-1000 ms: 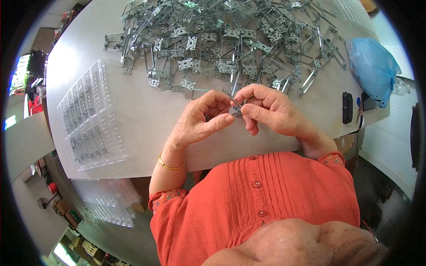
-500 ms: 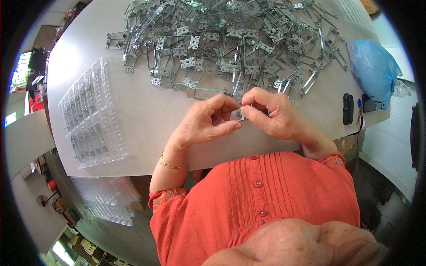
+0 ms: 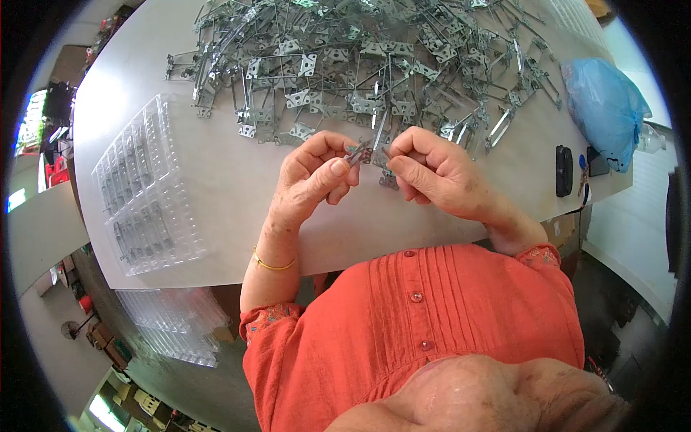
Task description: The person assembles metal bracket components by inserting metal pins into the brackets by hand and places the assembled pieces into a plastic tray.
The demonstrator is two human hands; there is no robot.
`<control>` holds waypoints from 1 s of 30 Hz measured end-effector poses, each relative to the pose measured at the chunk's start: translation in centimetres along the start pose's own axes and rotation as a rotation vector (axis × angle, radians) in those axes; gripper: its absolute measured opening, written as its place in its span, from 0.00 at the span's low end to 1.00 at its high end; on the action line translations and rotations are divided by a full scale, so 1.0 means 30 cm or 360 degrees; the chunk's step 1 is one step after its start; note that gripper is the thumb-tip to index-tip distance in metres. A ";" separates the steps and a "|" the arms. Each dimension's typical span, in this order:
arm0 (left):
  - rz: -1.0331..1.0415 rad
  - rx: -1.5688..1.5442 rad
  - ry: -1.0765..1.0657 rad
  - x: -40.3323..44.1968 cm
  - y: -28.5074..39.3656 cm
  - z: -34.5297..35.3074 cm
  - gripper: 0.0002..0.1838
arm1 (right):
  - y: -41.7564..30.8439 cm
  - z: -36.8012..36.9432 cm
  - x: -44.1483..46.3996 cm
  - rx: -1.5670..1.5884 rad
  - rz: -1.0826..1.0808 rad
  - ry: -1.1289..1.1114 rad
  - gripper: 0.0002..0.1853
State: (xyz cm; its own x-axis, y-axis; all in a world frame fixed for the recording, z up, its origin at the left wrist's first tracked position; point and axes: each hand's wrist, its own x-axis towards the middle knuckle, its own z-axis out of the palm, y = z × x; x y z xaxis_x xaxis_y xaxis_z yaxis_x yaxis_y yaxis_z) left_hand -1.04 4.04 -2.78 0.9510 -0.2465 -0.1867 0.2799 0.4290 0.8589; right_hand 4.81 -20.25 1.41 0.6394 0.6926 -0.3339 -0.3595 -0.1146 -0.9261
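Observation:
My left hand [image 3: 313,171] pinches a small metal bracket [image 3: 355,152] between thumb and index finger, in front of the pile. Close beside it, my right hand [image 3: 440,176] has its thumb and index finger pressed together on a thin metal part, mostly hidden by the fingers. A perforated metal end plate [image 3: 389,180] shows just by the right fingertips; whether it belongs to the held part I cannot tell. Beyond both hands spreads a large tangled pile of metal linkage brackets [image 3: 335,55] with rods and plates.
Clear plastic trays [image 3: 155,227] with metal parts in their slots lie at the left on the table [image 3: 237,248]. More clear trays [image 3: 176,324] are stacked below the table edge. At the right are a blue plastic bag [image 3: 603,108] and a black case [image 3: 563,171].
My left hand has turned and moved up and left, and the bracket in its fingertips now shows. My right hand has shifted slightly; the gap between the fingertips is now visible.

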 end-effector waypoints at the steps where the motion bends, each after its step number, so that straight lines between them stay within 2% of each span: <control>1: -0.0009 0.0003 -0.0015 0.000 -0.004 -0.002 0.20 | 0.004 0.000 0.001 0.0017 -0.0007 -0.0018 0.07; 15: 0.0029 0.0213 -0.0093 0.003 -0.008 -0.008 0.18 | 0.021 -0.005 0.005 -0.0020 0.0010 0.0023 0.09; 22: -0.0094 0.0378 -0.0107 -0.004 0.011 0.004 0.21 | 0.024 -0.007 0.010 -0.0041 -0.0014 0.0016 0.10; 27: -0.0185 0.0449 -0.0133 -0.003 0.010 0.004 0.22 | 0.025 -0.019 0.022 0.0139 0.0066 -0.0055 0.12; 30: -0.0004 0.0452 -0.0117 0.001 -0.023 0.014 0.24 | 0.013 -0.035 0.025 0.0215 0.0166 -0.0138 0.12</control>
State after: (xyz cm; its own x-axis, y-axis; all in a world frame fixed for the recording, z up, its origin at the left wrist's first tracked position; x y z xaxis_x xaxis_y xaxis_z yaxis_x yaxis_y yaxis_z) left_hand -1.26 3.36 -3.18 0.9353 -0.3142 -0.1629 0.2242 0.1701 0.9596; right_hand 5.85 -20.52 0.60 0.5350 0.7414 -0.4052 -0.5127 -0.0963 -0.8531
